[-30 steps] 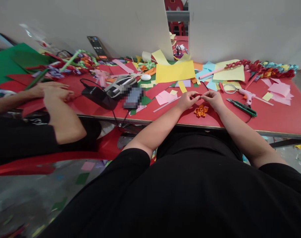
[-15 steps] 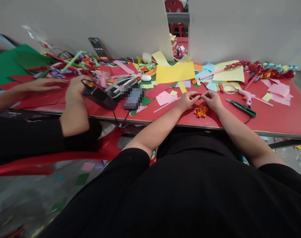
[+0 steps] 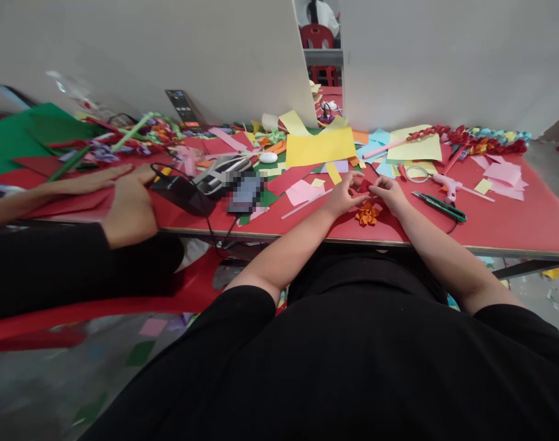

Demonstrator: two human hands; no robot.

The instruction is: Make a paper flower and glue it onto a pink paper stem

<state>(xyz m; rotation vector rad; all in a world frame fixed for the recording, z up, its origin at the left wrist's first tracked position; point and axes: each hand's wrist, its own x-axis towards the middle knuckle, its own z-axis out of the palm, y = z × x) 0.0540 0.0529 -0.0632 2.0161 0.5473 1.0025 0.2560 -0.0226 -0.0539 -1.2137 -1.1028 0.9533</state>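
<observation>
The fingertips of both hands are drawn narrow and meet on a small red paper piece, just right of centre in the frame. My left hand pinches it from one side and my right hand from the other. The piece sits low over the red table, just above an orange paper flower that lies below the hands in the frame.

The piece is too small for me to read its folds, so I judge that a light, even pinch suits it best. Thumbs and forefingers should press close to the crease, with the wrists resting on the table edge for steadiness. The flower is near enough to get crushed by a dropped palm.

Right of the hands lie a green utility knife and a pink glue gun, both apart from them. At the left of the frame, a co-worker's hand rests on red paper.
</observation>
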